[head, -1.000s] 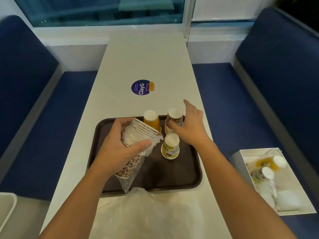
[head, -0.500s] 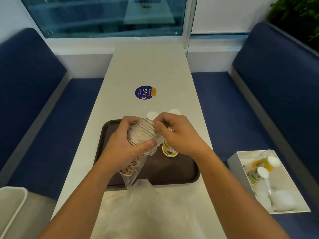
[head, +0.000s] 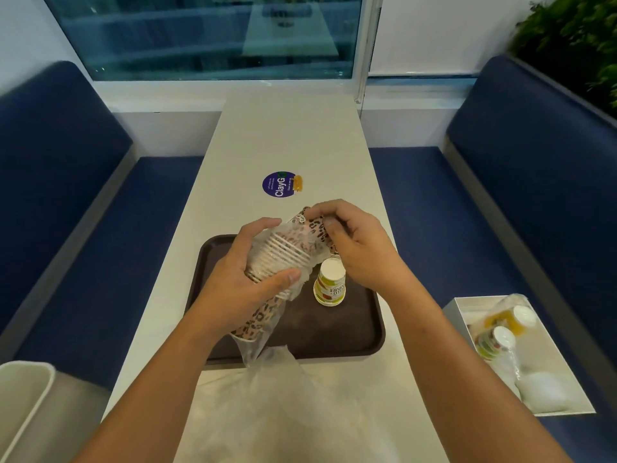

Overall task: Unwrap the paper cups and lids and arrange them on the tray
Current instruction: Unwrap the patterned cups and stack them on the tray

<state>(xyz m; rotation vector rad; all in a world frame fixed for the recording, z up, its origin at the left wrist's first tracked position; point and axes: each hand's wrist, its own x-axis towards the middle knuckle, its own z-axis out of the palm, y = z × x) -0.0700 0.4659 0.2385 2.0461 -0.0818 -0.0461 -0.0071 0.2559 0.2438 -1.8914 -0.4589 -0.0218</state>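
Observation:
My left hand [head: 243, 279] grips a stack of leopard-print paper cups [head: 283, 255] still partly inside a clear plastic sleeve, held tilted above the dark brown tray [head: 360, 332]. My right hand [head: 357, 248] pinches the top cup [head: 312, 223] at the far end of the stack, partly pulled out. One fruit-print cup [head: 330, 283] stands upside down on the tray just right of the stack. Other cups on the tray's far side are hidden behind my hands.
Loose clear plastic wrap [head: 283, 396] lies on the white table [head: 293, 138] in front of the tray. A white box [head: 564, 379] on the right bench holds wrapped cups and lids. A white bin [head: 20, 396] stands at the lower left.
My right hand left the cups on the tray, came to the stack's far end and drew the top cup outward. The left hand kept holding the stack.

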